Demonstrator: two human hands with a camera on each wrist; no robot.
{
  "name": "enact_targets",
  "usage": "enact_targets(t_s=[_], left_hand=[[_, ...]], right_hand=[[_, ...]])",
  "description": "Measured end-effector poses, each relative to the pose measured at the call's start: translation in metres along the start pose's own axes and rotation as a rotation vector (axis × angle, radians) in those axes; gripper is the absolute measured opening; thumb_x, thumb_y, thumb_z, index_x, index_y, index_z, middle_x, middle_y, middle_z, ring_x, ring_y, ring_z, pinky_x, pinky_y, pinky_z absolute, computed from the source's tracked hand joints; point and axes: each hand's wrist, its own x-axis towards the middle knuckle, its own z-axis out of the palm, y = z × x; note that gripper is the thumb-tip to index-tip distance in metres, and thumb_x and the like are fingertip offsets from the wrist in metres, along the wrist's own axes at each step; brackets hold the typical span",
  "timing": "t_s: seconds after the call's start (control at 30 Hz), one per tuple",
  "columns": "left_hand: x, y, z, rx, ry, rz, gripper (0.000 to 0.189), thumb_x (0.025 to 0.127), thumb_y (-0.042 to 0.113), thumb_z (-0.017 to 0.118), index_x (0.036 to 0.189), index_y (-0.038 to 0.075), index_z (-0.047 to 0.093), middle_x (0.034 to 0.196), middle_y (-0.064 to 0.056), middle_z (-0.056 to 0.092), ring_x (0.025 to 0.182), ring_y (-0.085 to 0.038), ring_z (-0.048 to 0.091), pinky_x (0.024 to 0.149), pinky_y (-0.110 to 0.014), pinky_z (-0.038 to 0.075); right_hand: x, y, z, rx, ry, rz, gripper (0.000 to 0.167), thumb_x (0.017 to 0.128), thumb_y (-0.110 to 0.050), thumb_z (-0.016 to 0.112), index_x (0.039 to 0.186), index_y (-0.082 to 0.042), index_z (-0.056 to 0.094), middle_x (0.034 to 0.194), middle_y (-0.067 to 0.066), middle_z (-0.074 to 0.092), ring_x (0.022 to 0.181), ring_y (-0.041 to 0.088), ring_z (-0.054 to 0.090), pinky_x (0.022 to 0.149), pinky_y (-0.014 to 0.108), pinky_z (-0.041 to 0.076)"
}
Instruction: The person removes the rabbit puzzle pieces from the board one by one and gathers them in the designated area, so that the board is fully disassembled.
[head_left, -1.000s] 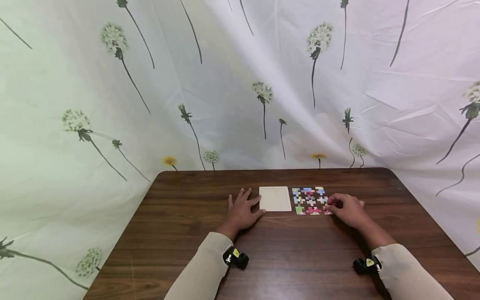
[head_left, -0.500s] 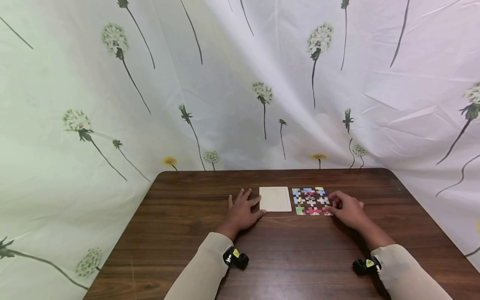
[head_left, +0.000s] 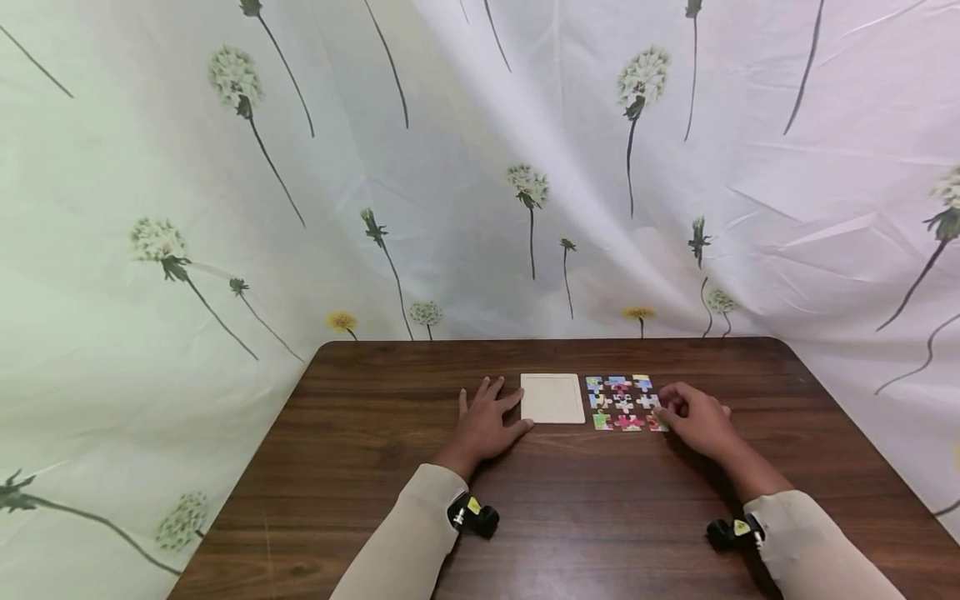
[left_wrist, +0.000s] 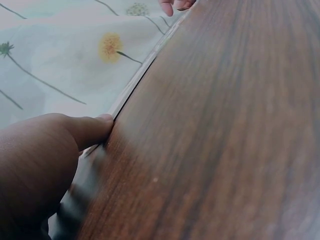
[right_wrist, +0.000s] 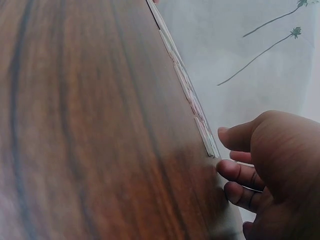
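In the head view, my left hand [head_left: 483, 423] rests on the table with fingers spread, its thumb and index finger at the left side of a square cream puzzle tray [head_left: 552, 398]. To the tray's right lie several colourful jigsaw pieces [head_left: 623, 402] in rows, with small gaps between them. My right hand [head_left: 697, 421] is at the right side of these pieces, its fingers loosely bent and the thumb by the lower right piece [head_left: 656, 424]. A gap shows between thumb and fingers of the right hand [right_wrist: 280, 170] in the right wrist view, with nothing held there.
A dark brown wooden table [head_left: 570, 517] carries everything. Behind it hangs a pale cloth [head_left: 465, 208] printed with dandelions. Each sleeve has a black wrist camera, one at the left wrist [head_left: 472, 515] and one at the right [head_left: 733, 532].
The fingers of my right hand have drawn slightly right, uncovering more of the right-hand pieces. My left hand and the tray stay in place. The head view has shifted very slightly.
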Motion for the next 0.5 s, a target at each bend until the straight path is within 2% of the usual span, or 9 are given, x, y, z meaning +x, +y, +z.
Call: enact_targets(t_s=[0.27,0.5], left_hand=[[-0.001,-0.002,0.000,-0.010,0.013,0.002,0.071,0.106,0.060,0.063,0.166,0.025,0.052,0.179,-0.016,0.033,0.170,-0.043,0.022,0.132,-0.077,0.007],[-0.016,-0.006,-0.001,-0.030,0.121,-0.029,0.070,0.105,0.056,0.068,0.164,0.019,0.054,0.177,-0.019,0.035,0.168,-0.047,0.023,0.130,-0.081,0.009]], right_hand=[[0.000,-0.002,-0.002,-0.001,-0.005,0.019,0.019,0.105,-0.023,0.074,0.118,-0.008,0.071,0.090,0.002,0.066,0.082,0.018,0.057,0.081,0.046,0.023],[-0.012,-0.001,-0.005,-0.001,0.006,0.065,0.028,0.106,-0.026,0.074,0.122,-0.005,0.070,0.096,0.007,0.069,0.086,0.021,0.059,0.082,0.047,0.024]])
